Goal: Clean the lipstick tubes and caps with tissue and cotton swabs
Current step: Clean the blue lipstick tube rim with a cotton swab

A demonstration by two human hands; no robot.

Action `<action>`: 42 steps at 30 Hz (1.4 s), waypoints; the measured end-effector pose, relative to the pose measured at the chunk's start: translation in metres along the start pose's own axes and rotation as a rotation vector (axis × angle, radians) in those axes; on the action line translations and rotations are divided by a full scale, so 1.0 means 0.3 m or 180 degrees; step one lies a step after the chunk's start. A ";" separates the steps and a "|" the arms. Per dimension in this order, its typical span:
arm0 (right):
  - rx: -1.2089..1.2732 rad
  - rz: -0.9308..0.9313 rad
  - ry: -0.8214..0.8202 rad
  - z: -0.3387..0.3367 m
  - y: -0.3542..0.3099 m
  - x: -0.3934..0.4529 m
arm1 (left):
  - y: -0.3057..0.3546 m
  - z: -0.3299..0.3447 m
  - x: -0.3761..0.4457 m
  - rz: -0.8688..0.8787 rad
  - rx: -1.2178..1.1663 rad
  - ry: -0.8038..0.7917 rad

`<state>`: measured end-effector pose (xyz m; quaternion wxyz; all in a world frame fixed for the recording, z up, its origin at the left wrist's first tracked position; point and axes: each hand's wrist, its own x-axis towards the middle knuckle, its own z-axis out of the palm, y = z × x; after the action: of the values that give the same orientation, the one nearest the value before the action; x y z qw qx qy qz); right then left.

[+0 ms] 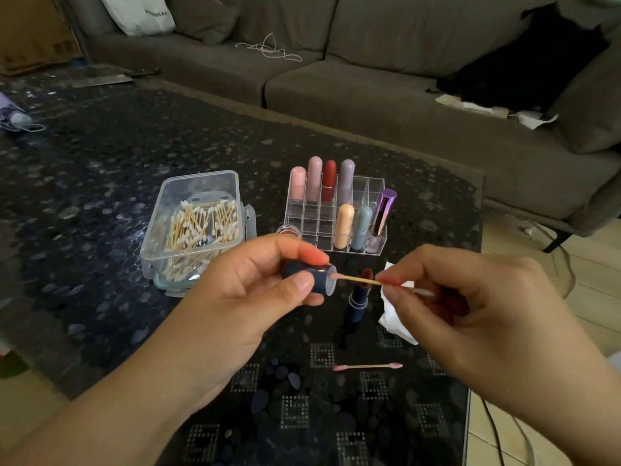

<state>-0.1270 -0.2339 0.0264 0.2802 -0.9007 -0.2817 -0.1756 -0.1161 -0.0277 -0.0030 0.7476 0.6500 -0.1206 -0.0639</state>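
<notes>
My left hand point(255, 290) grips a dark blue lipstick cap point(311, 276), its open end turned to the right. My right hand point(470, 307) pinches a cotton swab point(361, 280) by its wooden stick, and the swab's tip sits at the cap's mouth. Behind the swab the open dark blue lipstick tube point(358, 299) stands upright on the table with its reddish-brown bullet showing. A white tissue point(395, 317) lies beside the tube, partly hidden by my right hand. A used swab with pink tips point(368, 366) lies on the table in front.
A clear plastic box of cotton swabs point(195, 227) stands at the left. A clear acrylic organiser point(336, 213) holds several lipsticks, with a small round jar point(289, 231) by its left corner. The dark glass table point(100, 183) faces a grey sofa point(369, 85).
</notes>
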 end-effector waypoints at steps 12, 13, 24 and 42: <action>0.0344 0.0013 -0.0293 -0.007 -0.005 -0.003 | -0.001 -0.001 -0.001 0.0014 0.0046 -0.0143; 0.0388 0.0025 -0.0277 -0.008 -0.005 -0.003 | -0.002 -0.002 -0.001 0.0025 0.0052 -0.0168; 0.0337 0.0142 -0.0017 -0.011 0.007 0.000 | -0.006 0.002 0.006 0.0045 0.0187 -0.0124; 0.0106 -0.0035 0.0001 -0.006 0.001 0.001 | -0.005 0.009 0.002 -0.0089 -0.0051 -0.0155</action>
<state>-0.1268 -0.2351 0.0280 0.2943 -0.8943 -0.2895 -0.1726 -0.1162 -0.0308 -0.0040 0.7487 0.6438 -0.1292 -0.0911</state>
